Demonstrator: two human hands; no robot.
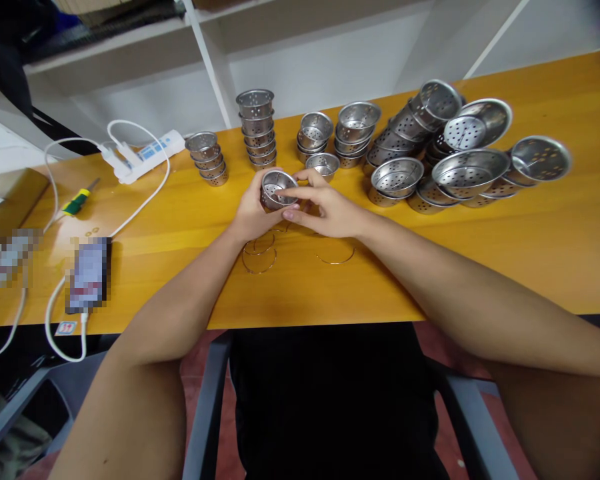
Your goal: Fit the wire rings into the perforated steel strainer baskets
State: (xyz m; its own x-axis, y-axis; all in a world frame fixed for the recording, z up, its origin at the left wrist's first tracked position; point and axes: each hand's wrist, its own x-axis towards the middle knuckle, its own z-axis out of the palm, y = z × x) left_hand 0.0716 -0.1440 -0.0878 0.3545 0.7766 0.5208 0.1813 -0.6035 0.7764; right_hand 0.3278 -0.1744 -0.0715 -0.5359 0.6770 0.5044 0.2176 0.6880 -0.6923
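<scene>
A small perforated stainless-steel cup is held above the table, its open mouth tilted up towards me. My left hand wraps around its left side, thumb along the near edge. On the other side, my right hand grips the rim, with the index finger reaching over the mouth and the thumb by the left thumb. Thin copper-coloured wire rings lie on the table below my left hand. A curved piece of wire lies below the right one. Behind the hands stands another small perforated cup.
Stacked perforated cups stand along the back, with a shorter stack to their left. Larger perforated bowls crowd the right. At left lie a power strip, a green-yellow screwdriver and a phone on a white cable.
</scene>
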